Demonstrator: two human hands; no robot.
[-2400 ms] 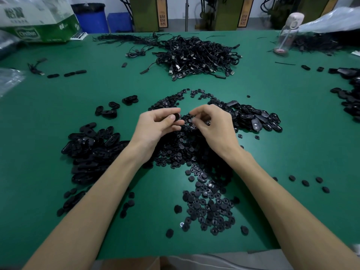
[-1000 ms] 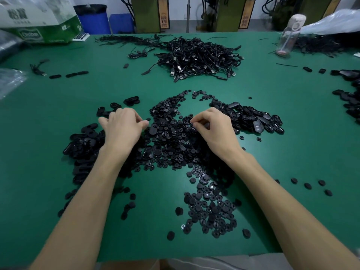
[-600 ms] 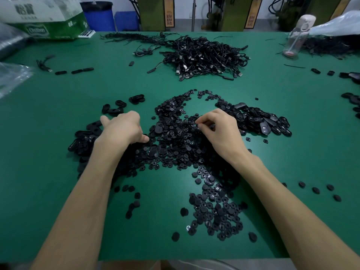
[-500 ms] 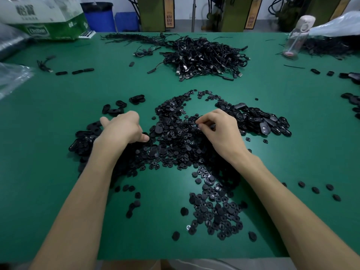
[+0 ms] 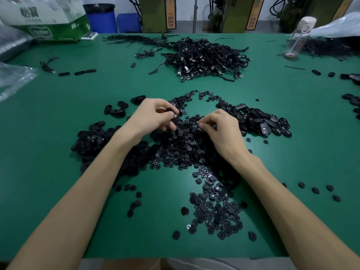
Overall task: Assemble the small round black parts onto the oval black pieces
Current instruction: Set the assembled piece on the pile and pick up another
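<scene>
A wide heap of small round black parts (image 5: 187, 145) covers the middle of the green table (image 5: 58, 172). Oval black pieces lie in a pile at the left (image 5: 91, 137) and another at the right (image 5: 261, 121). My left hand (image 5: 153, 115) is lifted above the heap and grips an oval black piece (image 5: 174, 118) between thumb and fingers. My right hand (image 5: 222, 127) rests on the heap, its thumb and forefinger pinched together at the round parts; whatever they pinch is too small to make out.
A tangle of black cables (image 5: 204, 57) lies at the back centre. A clear bottle (image 5: 298, 39) stands at the back right, a green-and-white box (image 5: 50, 22) at the back left, plastic bags at both far edges. More round parts (image 5: 216, 211) lie near the front edge.
My left hand has come up from the left oval pile toward the centre with an oval piece in its fingers. My right hand has stayed on the round parts, pinching.
</scene>
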